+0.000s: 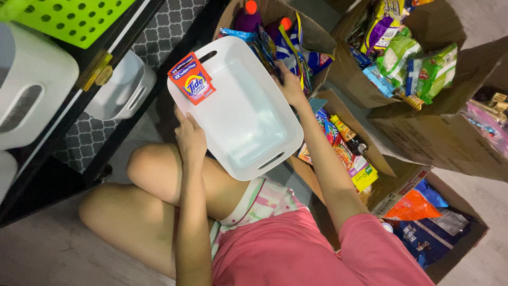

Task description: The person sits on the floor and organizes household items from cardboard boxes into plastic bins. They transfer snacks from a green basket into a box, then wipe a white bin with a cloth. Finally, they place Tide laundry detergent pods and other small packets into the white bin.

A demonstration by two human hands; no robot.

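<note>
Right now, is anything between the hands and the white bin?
Nothing visible: the left hand and right hand both grip the white bin by opposite rims. A small red-orange packet lies on its rim, clear of both.

dim, warm indoor light falls from about 1 o'clock, brightest on the white plastic bin [241,108], which shows soft glare along its floor. deep shadow fills the black shelf frame [47,180] toward 8 o'clock. focus is fair; corners are slightly stretched and grainy.
</note>
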